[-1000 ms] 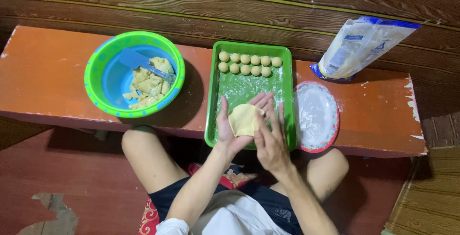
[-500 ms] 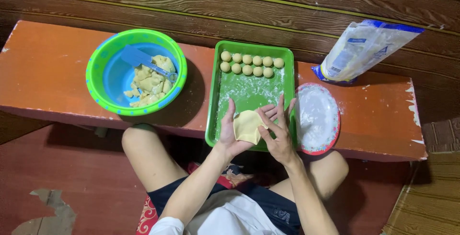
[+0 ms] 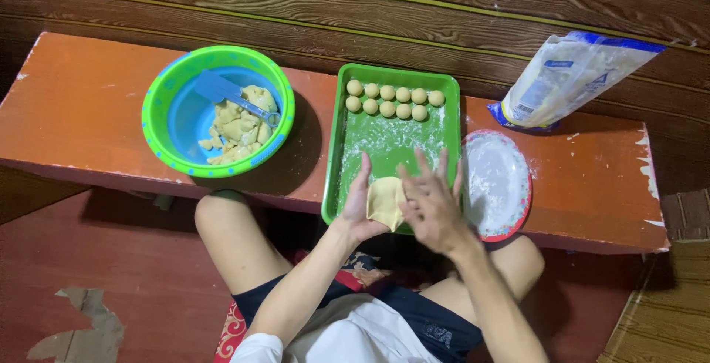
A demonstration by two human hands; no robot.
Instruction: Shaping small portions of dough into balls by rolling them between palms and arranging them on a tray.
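Left hand (image 3: pixel 360 211) cupping flattened dough (image 3: pixel 385 201), right hand (image 3: pixel 431 204) alongside, above floured green tray (image 3: pixel 336 163)

Nine small round yellow dough balls (image 3: pixel 395 101); one flattened yellow dough disc (image 3: pixel 385 202); one green rectangular plastic tray (image 3: pixel 334 163); one green-and-blue round plastic bowl (image 3: pixel 161 135).
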